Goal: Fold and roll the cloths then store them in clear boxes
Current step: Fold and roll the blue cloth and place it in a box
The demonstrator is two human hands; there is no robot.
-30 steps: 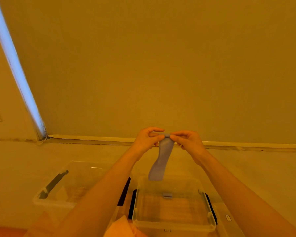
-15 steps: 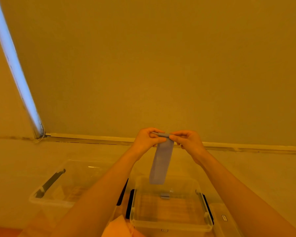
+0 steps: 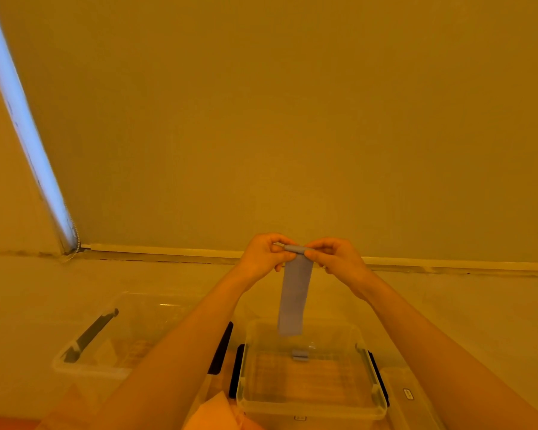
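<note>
A narrow blue-grey cloth strip (image 3: 294, 301) hangs in the air, its top end wound into a small roll. My left hand (image 3: 266, 254) pinches the roll's left end and my right hand (image 3: 336, 259) pinches its right end. The strip's free end dangles just above a clear box (image 3: 367, 408) with black side latches. One small rolled blue-grey cloth (image 3: 301, 356) lies inside that box near its far wall.
A second clear box (image 3: 84, 367) with a black latch stands to the left, partly behind my left forearm. A pale cloth (image 3: 213, 414) shows at the bottom edge. A clear lid (image 3: 409, 395) lies right of the near box. A wall with a ledge rises behind.
The strip's top has been wound into a thicker roll and the hanging part is shorter and straighter. Both hands stay at the same height.
</note>
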